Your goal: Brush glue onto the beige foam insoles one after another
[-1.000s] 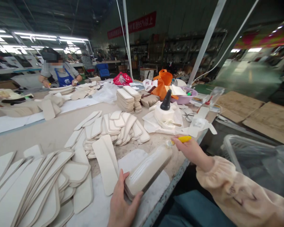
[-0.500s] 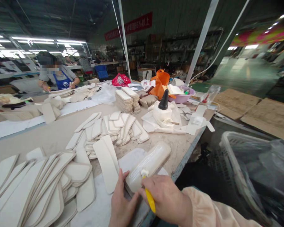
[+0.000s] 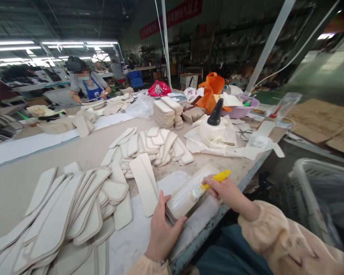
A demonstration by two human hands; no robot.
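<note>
While left hand [image 3: 162, 229] is clamping the stacked cream oblong insole pieces [image 3: 186, 194] at their near end, brushing along the top piece. Right hand [image 3: 225, 191] closed around yellow-handled glue brush [image 3: 210, 182], bristles touching stack.

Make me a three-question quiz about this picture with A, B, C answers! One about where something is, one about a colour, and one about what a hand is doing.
1. Where does the black-capped bottle stand?
A. On white cloth on the table
B. On the floor
C. In the basket

2. What colour is the brush handle?
A. Blue
B. Yellow
C. Black

3. What is the left hand doing?
A. Hanging free
B. Waving
C. Holding the stack of pieces

Answers: 1 A, cloth lies under it. 2 B, the handle in the right hand is yellow. 3 C, its fingers grip the stack's near end.
</note>
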